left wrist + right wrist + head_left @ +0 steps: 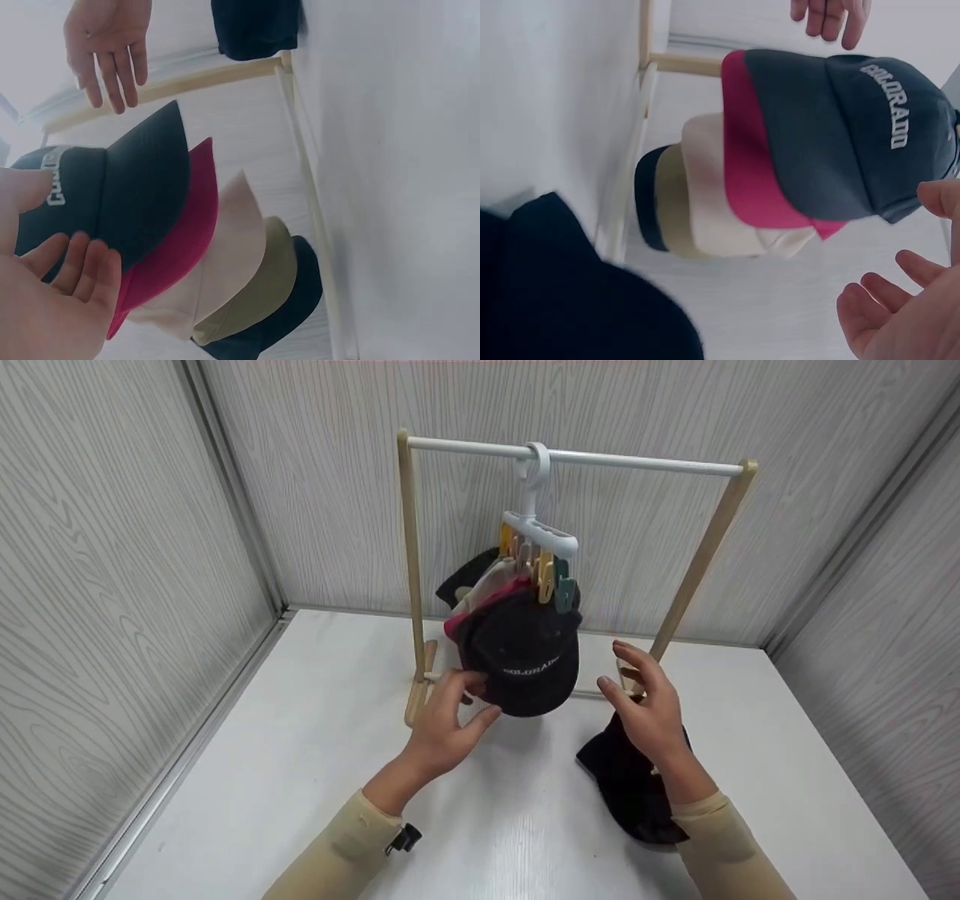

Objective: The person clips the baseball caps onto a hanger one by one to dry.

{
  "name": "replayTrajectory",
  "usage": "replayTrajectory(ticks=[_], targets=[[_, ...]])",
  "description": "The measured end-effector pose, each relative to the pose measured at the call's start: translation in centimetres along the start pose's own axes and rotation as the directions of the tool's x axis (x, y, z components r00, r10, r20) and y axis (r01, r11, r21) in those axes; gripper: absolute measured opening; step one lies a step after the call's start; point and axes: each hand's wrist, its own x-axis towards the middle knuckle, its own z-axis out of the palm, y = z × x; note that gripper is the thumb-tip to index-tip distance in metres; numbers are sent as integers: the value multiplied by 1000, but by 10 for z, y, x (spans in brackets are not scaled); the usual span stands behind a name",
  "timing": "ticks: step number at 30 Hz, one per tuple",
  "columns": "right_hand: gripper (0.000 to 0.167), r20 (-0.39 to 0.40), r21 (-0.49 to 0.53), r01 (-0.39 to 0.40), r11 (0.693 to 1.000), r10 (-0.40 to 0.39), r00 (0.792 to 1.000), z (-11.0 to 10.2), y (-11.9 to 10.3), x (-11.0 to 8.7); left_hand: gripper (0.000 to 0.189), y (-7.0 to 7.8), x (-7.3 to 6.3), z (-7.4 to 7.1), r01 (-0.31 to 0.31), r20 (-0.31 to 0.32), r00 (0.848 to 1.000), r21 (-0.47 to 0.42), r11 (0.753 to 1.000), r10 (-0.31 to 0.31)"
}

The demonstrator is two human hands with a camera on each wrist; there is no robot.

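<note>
A dark baseball cap (525, 649) lettered COLORADO hangs foremost from a white clip hanger (541, 534), held by coloured clips (555, 585). Behind it, partly hidden, hang a magenta cap (754, 172), a cream cap (707, 180), an olive cap (676, 202) and another dark cap (648, 199). My left hand (446, 731) is beside the brim at its lower left, fingers loosely bent; the right wrist view shows a small gap. To the right of the caps my right hand (651, 712) is raised, fingers apart, holding nothing. Below it a black cap (626, 780) lies on the table.
The hanger hooks over the white rail (645, 461) of a small rack with wooden posts (701, 562). Its wooden foot (417, 697) stands on the white table (300, 735). Wood-grain panels (322, 487) enclose the back and sides.
</note>
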Motion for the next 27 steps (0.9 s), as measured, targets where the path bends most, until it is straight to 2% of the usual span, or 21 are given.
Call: replayTrajectory(ticks=[5, 13, 18, 23, 27], targets=[[53, 12, -26, -71, 997, 71, 997, -12, 9, -5, 39, 4, -7, 13, 51, 125, 991, -23, 998, -47], [56, 26, -78, -125, 989, 127, 992, -31, 24, -10, 40, 16, -9, 33, 133, 288, 950, -30, 991, -119], [57, 18, -106, -149, 983, 151, 988, -43, 36, -10, 40, 22, -9, 47, 194, 380, 908, -10, 981, -175], [59, 23, -165, -196, 967, 202, 979, -56, 50, -11, 47, 25, -9, 62, 261, 477, 851, -19, 965, -220], [60, 64, -217, -246, 945, 265, 962, -69, 61, -11, 51, 27, -9, 78, 347, 523, 807, -47, 937, -273]])
